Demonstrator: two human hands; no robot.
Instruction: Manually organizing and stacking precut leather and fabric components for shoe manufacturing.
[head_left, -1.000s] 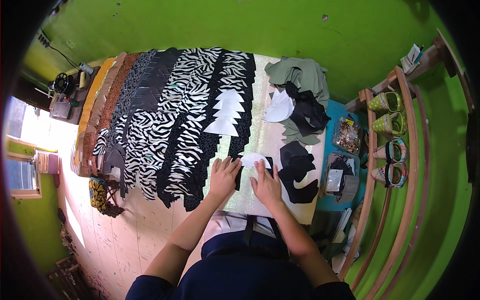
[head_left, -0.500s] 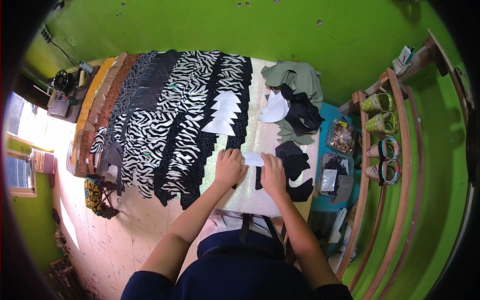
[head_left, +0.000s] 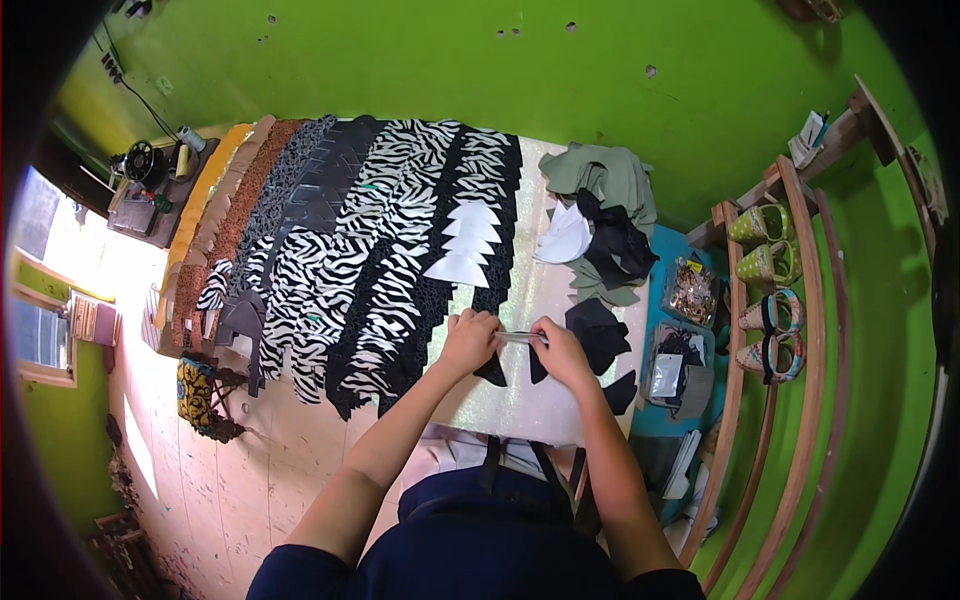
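My left hand [head_left: 472,342] and my right hand [head_left: 560,350] pinch the two ends of a curved cut piece [head_left: 517,336], over the near part of the table. It shows as a thin pale edge between my fingers, with a black pointed end hanging beside each hand. Beyond my left hand, an overlapping row of white cut pieces [head_left: 466,245] lies on black lace-patterned pieces. Black fabric pieces [head_left: 597,335] lie right of my right hand, and a fan of white pieces [head_left: 566,236] lies farther back.
Overlapping rows of zebra-print pieces [head_left: 380,220] cover the table's left and middle. Green fabric pieces [head_left: 600,180] are at the back right. Two clear boxes [head_left: 690,292] stand on a blue surface, beside a wooden rack [head_left: 800,300] holding shoes. A sewing machine [head_left: 145,165] stands far left.
The piece in my hands has turned from showing its white face to nearly edge-on, with its black ends hanging. My hands remain close together; the whole view has shifted slightly.
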